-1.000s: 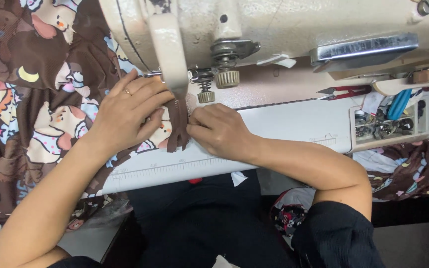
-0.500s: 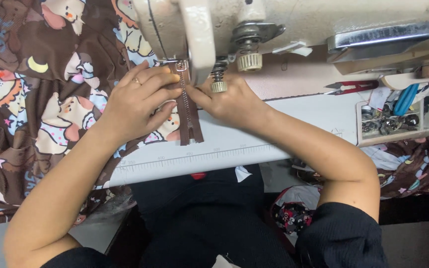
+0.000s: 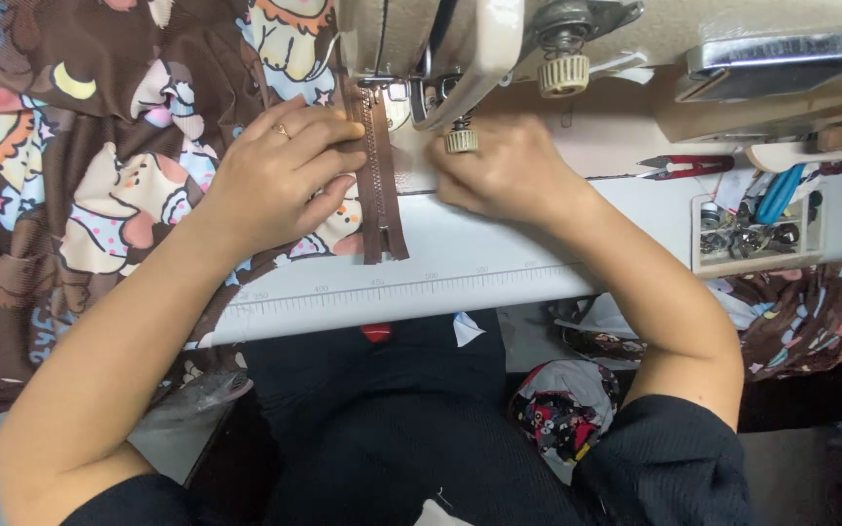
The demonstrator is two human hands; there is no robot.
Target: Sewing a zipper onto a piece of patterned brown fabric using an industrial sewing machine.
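Observation:
A brown zipper lies along the edge of brown cartoon-print fabric on the bed of a cream sewing machine, running up under the presser foot. My left hand lies flat on the fabric, fingertips pressed against the zipper's left side. My right hand rests on the machine bed just right of the zipper, fingers curled down below a ribbed knob. The zipper's lower end hangs past the fabric onto the white table.
A ruler scale runs along the table's front edge. Red snips and a small tray of metal parts sit at the right. More printed fabric hangs lower right, and a fabric bundle lies by my lap.
Both hands and the zipper with its fabric have travelled up toward the needle, and the camera view has shifted so the machine head sits further right.

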